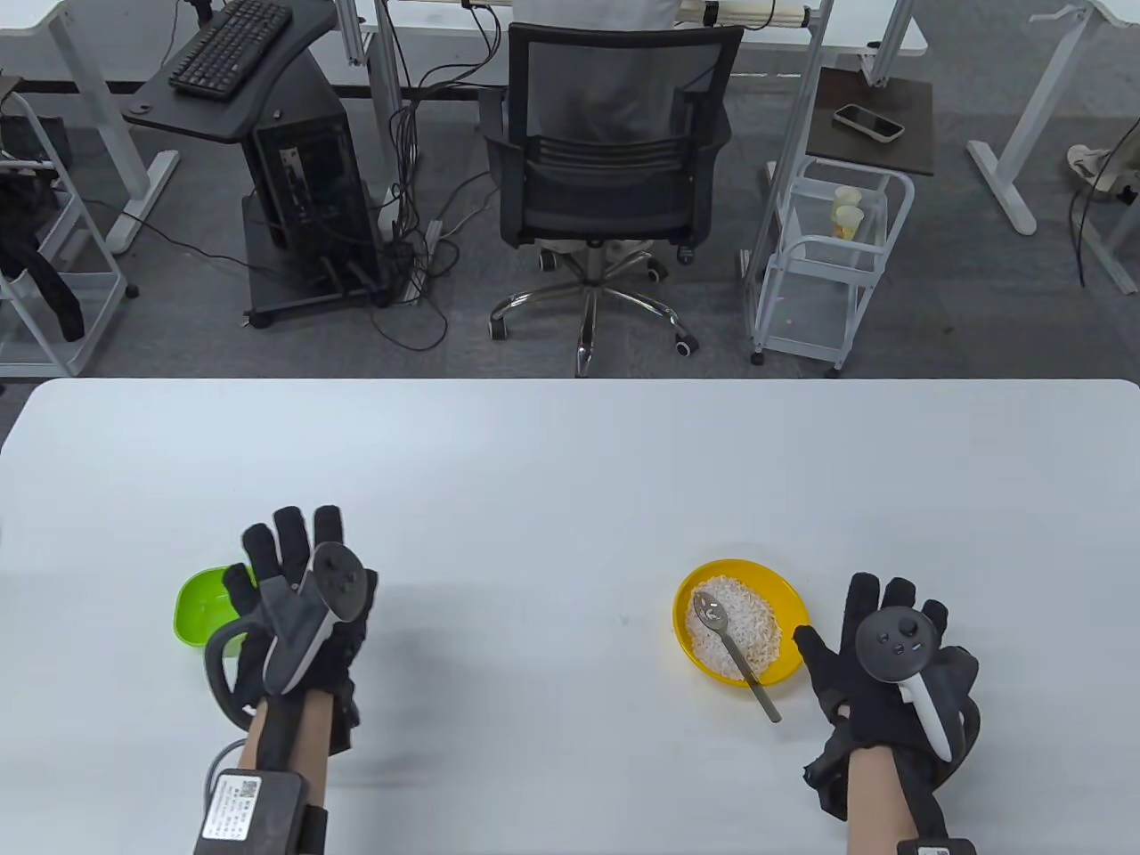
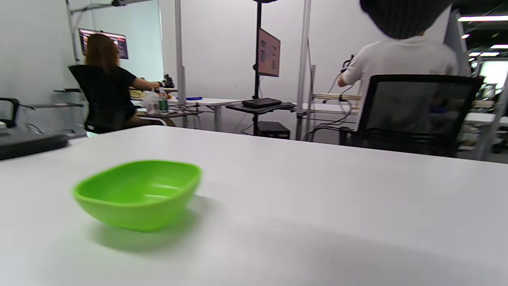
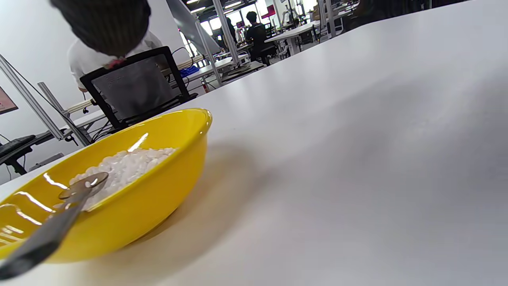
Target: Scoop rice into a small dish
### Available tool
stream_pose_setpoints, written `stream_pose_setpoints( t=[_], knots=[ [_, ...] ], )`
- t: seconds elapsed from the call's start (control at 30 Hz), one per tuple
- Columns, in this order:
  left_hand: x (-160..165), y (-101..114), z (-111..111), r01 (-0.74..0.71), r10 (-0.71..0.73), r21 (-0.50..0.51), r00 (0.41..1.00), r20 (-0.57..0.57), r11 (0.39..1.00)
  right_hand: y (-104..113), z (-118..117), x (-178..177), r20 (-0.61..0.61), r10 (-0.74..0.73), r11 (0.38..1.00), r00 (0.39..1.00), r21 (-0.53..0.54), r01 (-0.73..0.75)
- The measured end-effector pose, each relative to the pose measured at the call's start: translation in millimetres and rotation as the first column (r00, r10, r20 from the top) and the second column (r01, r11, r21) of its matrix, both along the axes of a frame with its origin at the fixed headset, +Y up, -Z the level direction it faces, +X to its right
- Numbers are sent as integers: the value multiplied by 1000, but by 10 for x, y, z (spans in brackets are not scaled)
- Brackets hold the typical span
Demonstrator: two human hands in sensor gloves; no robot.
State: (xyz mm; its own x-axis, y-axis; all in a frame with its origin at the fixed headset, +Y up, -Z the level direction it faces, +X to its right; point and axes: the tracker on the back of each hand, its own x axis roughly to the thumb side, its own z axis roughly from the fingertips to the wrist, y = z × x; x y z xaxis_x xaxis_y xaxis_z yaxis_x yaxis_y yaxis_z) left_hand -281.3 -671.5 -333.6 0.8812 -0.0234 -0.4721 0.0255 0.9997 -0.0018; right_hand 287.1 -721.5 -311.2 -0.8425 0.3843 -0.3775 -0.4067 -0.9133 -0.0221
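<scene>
A yellow bowl (image 1: 784,597) holds white rice (image 1: 753,619), with a metal spoon (image 1: 735,650) lying in it, its handle sticking out over the near rim. The bowl (image 3: 158,190) and spoon (image 3: 59,222) also show in the right wrist view. My right hand (image 1: 882,659) is just right of the bowl, fingers spread, holding nothing. A small green dish (image 1: 200,610) sits at the left, partly hidden by my left hand (image 1: 294,597), which is above its right side with fingers spread and empty. The left wrist view shows the dish (image 2: 139,192) empty.
The white table (image 1: 570,472) stretches wide between the two bowls and beyond them. An office chair (image 1: 606,169), a computer stand and a wire cart stand on the floor past the far edge.
</scene>
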Motion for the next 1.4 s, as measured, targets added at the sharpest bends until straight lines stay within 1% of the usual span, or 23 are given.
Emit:
stream_pose_setpoints(
  t=[0.07, 0.13, 0.23, 0.27, 0.3, 0.37, 0.4, 0.43, 0.47, 0.53, 0.57, 0.6, 0.63, 0.73, 0.77, 0.83, 0.93, 1.0, 1.07, 1.17, 1.27, 1.33, 1.4],
  knots=[
    [-322, -57, -19, 24, -24, -2, 997, -77, 1000, 6, -3, -5, -3, -15, 1000, 1000, 19, 15],
    [-578, -179, -26, 54, -58, -32, 985, -163, 998, -9, -16, 15, 13, -12, 1000, 1000, 12, 12],
    [-989, -453, -31, 116, -148, -143, 959, -240, 983, -44, -39, 72, 62, -2, 1000, 998, -21, 4],
    [-1089, -508, -35, 109, -148, -161, 956, -254, 981, -54, -42, 85, 69, -7, 1000, 998, -27, 9],
    [-1151, -533, -38, 86, -130, -171, 955, -266, 981, -64, -43, 96, 75, -11, 999, 997, -32, 14],
    [-1284, -567, -67, -25, -26, -163, 951, -307, 986, -86, -42, 114, 85, -16, 999, 996, -40, 20],
    [-1319, -579, -97, -52, -3, -163, 948, -319, 985, -97, -40, 118, 89, -12, 999, 996, -46, 16],
    [-1341, -591, -124, -56, -9, -189, 946, -324, 980, -105, -36, 118, 93, 1, 999, 996, -54, 4],
    [-1364, -621, -167, -32, -51, -248, 946, -320, 968, -109, -33, 110, 95, 21, 998, 995, -66, -14],
    [-1390, -666, -218, 25, -132, -328, 942, -308, 944, -108, -37, 88, 89, 47, 997, 995, -72, -41],
    [-1411, -699, -242, 48, -148, -318, 944, -297, 947, -114, -49, 62, 82, 60, 996, 995, -71, -54],
    [-1425, -723, -252, 44, -133, -292, 947, -294, 955, -119, -58, 49, 78, 67, 995, 995, -74, -61],
    [-1444, -752, -254, -4, -76, -258, 951, -298, 966, -128, -66, 37, 72, 75, 994, 995, -81, -69],
    [-1481, -817, -265, -179, 92, -232, 935, -342, 956, -157, -75, 18, 75, 109, 989, 991, -106, -101],
    [-1480, -829, -259, -195, 112, -215, 931, -347, 957, -157, -76, 14, 75, 119, 987, 990, -113, -110],
    [-1481, -856, -242, -185, 106, -185, 922, -372, 965, -149, -75, 8, 77, 130, 987, 988, -108, -122],
    [-1472, -846, -236, -162, 69, -202, 913, -402, 966, -122, -74, 2, 90, 164, 982, 982, -105, -155],
    [-1490, -856, -240, -176, 86, -186, 907, -413, 967, -126, -74, 10, 98, 161, 983, 982, -100, -151],
    [-1496, -872, -234, -199, 110, -174, 901, -419, 964, -122, -69, 14, 106, 163, 983, 981, -107, -152],
    [-1467, -849, -216, -181, 103, -160, 910, -402, 970, -104, -61, 11, 114, 176, 981, 978, -103, -165],
    [-1291, -829, -200, -170, 121, -123, 937, -328, 978, -111, -69, 16, 124, 175, 982, 977, -93, -164],
    [-1064, -790, -209, -198, 162, -125, 954, -253, 972, -111, -69, 11, 117, 168, 982, 979, -106, -156],
    [-757, -701, -224, -242, 218, -122, 959, -182, 963, -92, -59, 1, 112, 169, 983, 979, -96, -158]
  ],
)
